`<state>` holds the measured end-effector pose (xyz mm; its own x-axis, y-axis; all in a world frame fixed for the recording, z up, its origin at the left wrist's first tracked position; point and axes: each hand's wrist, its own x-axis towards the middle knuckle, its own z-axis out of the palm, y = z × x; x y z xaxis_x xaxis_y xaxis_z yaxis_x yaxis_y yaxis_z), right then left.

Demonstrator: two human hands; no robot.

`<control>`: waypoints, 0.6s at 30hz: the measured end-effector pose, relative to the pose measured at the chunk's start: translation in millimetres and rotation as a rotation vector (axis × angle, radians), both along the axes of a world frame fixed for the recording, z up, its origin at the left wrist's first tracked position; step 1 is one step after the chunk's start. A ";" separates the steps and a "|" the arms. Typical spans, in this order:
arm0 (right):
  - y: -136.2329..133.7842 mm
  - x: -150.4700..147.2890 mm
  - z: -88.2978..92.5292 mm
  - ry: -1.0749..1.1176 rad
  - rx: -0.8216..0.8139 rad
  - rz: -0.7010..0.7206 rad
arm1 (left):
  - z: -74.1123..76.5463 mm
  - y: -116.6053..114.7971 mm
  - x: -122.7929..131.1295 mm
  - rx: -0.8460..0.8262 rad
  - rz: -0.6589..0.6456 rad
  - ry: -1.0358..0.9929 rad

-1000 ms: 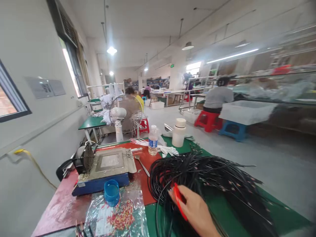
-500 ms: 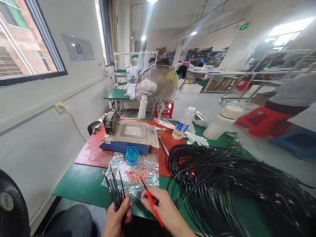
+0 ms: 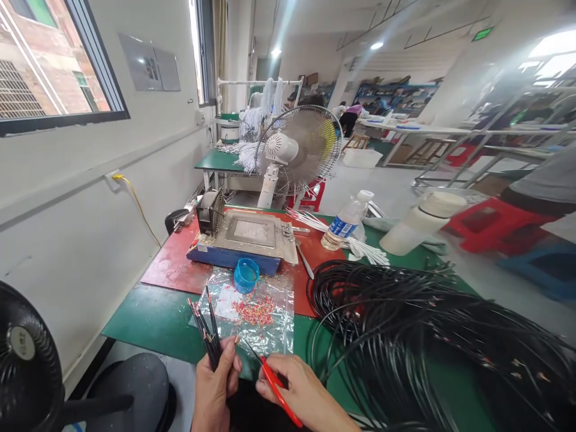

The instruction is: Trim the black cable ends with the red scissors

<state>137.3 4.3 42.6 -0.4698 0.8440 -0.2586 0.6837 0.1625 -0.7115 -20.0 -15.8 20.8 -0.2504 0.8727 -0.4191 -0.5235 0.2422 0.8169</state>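
My left hand (image 3: pixel 215 384) is closed around a bundle of black cables (image 3: pixel 210 339), their stripped, reddish ends pointing up. One short cable end pokes out between the thumb and fingertips, on the right. My right hand (image 3: pixel 292 384) grips a red-handled pointed tool (image 3: pixel 276 390) whose slim dark tip points up and left, close to that cable end; its exact kind is unclear. Beyond both hands, small red and yellow scraps (image 3: pixel 255 310) lie scattered on a clear plastic bag (image 3: pixel 281 333). At the bag's far edge stands a small blue round container (image 3: pixel 246 276).
A large heap of black cables (image 3: pixel 387 318) covers the right of the green table (image 3: pixel 144 318). Behind the bag sits a blue-based heating plate (image 3: pixel 234 258) with a small fan. A water bottle (image 3: pixel 344 225) and a whitish jug (image 3: pixel 418 222) stand farther back.
The view has shifted slightly. The tool's tip has moved left and down, from over the scraps to near the cable end at my left fingertips. The held cables have bunched closer together.
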 end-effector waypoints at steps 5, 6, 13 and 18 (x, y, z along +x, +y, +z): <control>-0.2 -1.4 -4.1 -0.030 0.011 0.015 | -2.2 -0.7 1.9 0.031 -0.023 0.089; 0.0 -1.5 -4.4 -0.033 0.015 0.017 | -2.5 -0.8 2.1 0.032 -0.031 0.104; 2.9 -2.1 -0.1 -0.036 0.021 0.044 | -1.1 1.1 3.4 -0.001 -0.066 0.189; 6.6 -1.9 1.1 -0.051 0.049 0.056 | -2.0 5.0 2.7 -0.008 -0.088 0.244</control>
